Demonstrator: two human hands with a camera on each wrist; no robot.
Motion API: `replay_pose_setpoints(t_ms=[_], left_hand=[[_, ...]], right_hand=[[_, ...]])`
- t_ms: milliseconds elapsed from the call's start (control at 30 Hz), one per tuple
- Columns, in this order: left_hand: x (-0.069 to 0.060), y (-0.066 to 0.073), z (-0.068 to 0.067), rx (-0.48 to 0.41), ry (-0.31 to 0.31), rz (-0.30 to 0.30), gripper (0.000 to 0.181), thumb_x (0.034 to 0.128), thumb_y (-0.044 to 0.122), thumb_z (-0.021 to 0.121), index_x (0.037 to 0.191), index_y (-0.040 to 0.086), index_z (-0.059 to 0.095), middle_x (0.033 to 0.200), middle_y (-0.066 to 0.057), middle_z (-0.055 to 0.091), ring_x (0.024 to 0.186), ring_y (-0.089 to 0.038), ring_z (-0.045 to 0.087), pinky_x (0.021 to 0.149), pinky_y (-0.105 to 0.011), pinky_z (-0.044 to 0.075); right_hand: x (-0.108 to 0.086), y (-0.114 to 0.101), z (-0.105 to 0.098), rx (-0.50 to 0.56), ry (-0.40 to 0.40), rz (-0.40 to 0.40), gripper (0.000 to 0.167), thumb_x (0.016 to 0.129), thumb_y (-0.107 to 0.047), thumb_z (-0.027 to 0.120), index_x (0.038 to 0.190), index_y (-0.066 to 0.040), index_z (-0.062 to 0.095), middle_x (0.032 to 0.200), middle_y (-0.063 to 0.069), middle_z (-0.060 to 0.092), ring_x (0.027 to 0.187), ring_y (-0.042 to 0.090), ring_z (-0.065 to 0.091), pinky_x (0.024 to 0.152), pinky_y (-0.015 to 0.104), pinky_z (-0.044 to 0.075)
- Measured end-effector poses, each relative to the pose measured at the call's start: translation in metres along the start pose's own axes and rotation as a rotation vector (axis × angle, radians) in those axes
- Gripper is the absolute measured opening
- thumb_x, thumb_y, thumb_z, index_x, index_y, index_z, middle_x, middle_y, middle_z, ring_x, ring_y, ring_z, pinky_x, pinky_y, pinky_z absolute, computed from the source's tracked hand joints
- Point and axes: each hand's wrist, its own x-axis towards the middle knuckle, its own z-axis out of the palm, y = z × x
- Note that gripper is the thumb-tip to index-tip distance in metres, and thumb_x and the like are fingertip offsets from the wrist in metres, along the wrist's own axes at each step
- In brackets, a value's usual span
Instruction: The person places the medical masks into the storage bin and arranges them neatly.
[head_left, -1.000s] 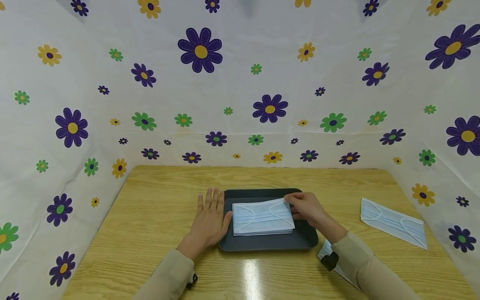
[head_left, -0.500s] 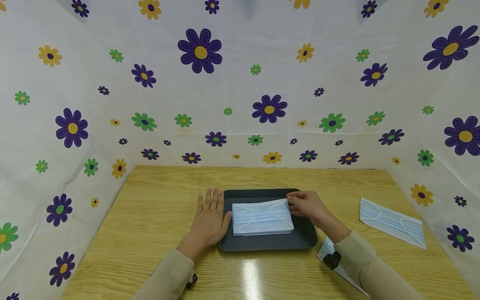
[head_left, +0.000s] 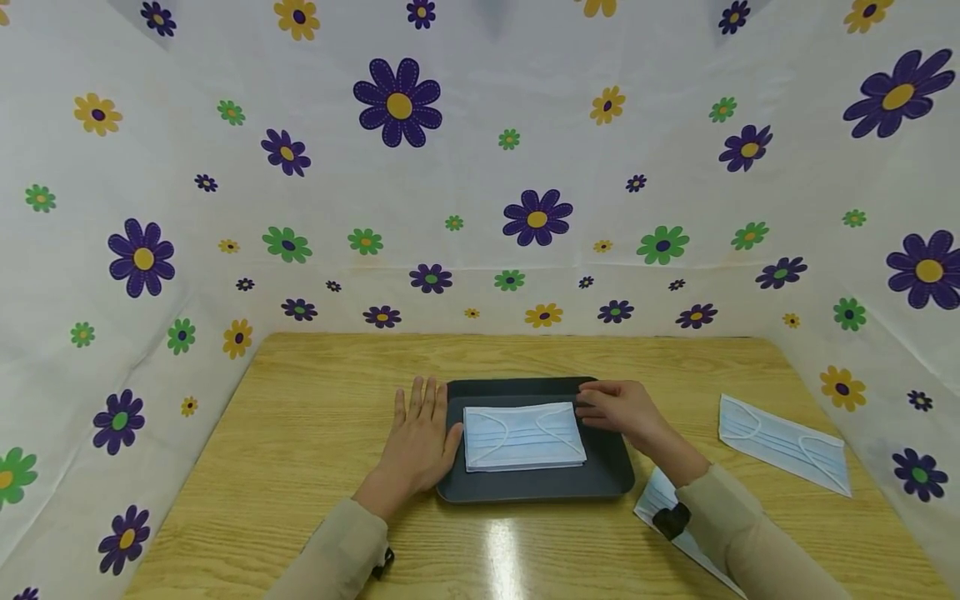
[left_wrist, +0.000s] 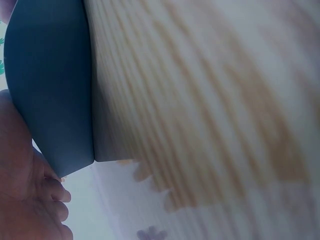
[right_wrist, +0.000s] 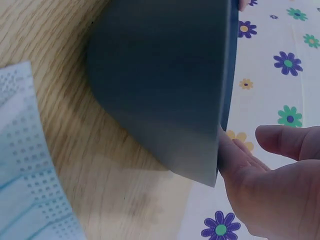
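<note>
Currently the stack of masks (head_left: 525,437) lies in the tray (head_left: 540,486), ear loops up. At the tray's nine o'clock edge, the left hand (head_left: 417,446) rests with straight fingers, gripping nothing. At the stack's two o'clock corner, the right hand (head_left: 624,412) has thumb and fingers apart, holding nothing; whether it touches the stack I cannot tell. One mask (head_left: 783,447) lies on the table (head_left: 322,400) at three o'clock from the tray; another mask (head_left: 656,497), partly hidden by the sleeve (head_left: 738,517), at four.

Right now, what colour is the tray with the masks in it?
The tray is dark grey, shown best in the head view.
</note>
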Motion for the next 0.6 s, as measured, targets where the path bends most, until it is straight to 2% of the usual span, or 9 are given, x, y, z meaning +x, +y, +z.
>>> replay_pose_setpoints(t_ms=[133,300,433,600], left_hand=[[0.000,0.000,0.000,-0.002,-0.005,-0.001,0.073,0.1136,0.046,0.035,0.167,-0.003,0.019,0.174,-0.025,0.017,0.164,-0.044,0.006,0.131,-0.066,0.005],[0.001,-0.001,0.002,0.002,-0.005,-0.002,0.074,0.1137,0.046,0.034,0.167,-0.002,0.018,0.174,-0.025,0.016,0.164,-0.043,0.005,0.131,-0.065,0.005],[0.002,-0.001,0.002,0.009,0.000,0.000,0.074,0.1137,0.046,0.034,0.167,-0.002,0.019,0.174,-0.025,0.017,0.164,-0.044,0.006,0.131,-0.065,0.005],[0.001,-0.001,0.001,0.002,0.009,0.004,0.073,0.1136,0.046,0.035,0.166,-0.003,0.020,0.174,-0.026,0.019,0.164,-0.045,0.009,0.130,-0.066,0.006]], right_hand=[[-0.003,0.001,-0.008,0.050,-0.021,-0.028,0.048,0.110,-0.015,0.055,0.147,0.014,0.051,0.143,0.036,0.060,0.123,0.038,0.071,0.096,0.038,0.061],[-0.010,0.002,-0.024,0.123,-0.048,-0.049,0.054,0.110,-0.021,0.057,0.151,0.013,0.046,0.145,0.033,0.060,0.115,0.025,0.076,0.093,0.032,0.062],[-0.017,0.005,-0.036,0.165,-0.047,-0.048,0.058,0.111,-0.026,0.057,0.152,0.013,0.044,0.144,0.030,0.062,0.109,0.016,0.077,0.092,0.030,0.062],[-0.026,0.012,-0.050,0.184,-0.022,-0.043,0.062,0.110,-0.030,0.057,0.154,0.013,0.042,0.140,0.025,0.067,0.105,0.013,0.078,0.092,0.031,0.062]])
